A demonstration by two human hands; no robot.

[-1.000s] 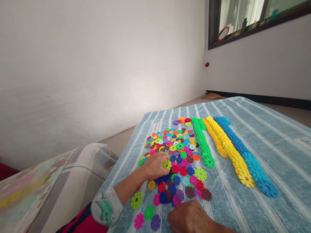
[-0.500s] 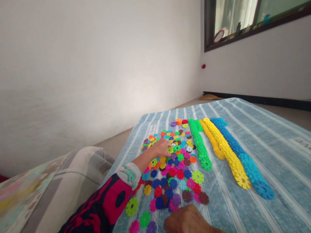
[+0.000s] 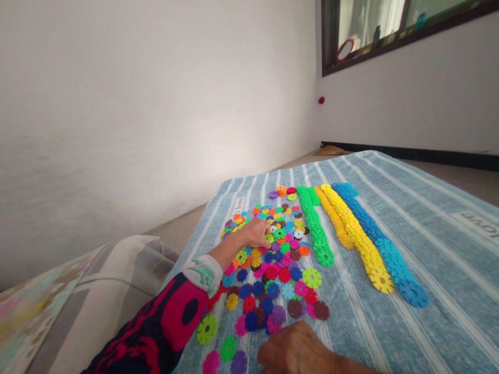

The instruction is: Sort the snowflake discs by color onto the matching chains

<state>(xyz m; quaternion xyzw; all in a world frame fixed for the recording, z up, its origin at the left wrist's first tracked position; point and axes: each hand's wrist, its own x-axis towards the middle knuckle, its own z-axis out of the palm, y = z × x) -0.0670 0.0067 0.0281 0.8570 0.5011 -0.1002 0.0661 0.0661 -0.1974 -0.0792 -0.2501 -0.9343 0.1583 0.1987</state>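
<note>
Through the head camera I have my left hand (image 3: 255, 233) over the far half of the scatter, its fingers curled in and their gap narrow; a lime disc (image 3: 270, 238) lies right at the fingertips, on their right-hand side, and I cannot tell whether they pinch it or only touch it, nor what the palm hides. The disc is round, so it gives me no long axis to line up with; what counts is that it sits at the left fingertips, well apart from my right hand (image 3: 298, 349). That one is a loose fist low in my view, its contents hidden, with a pink disc (image 3: 273, 325) just beyond it. Around and between the hands spread the loose discs (image 3: 272, 272), mixed in colour and overlapping. To the right of them, on the striped cloth (image 3: 436, 259), lie the green row (image 3: 315, 223), the yellow row (image 3: 358, 234) and the blue row (image 3: 390, 254), long axes running away from me, near ends slanting right, the green one closest to the scatter.
</note>
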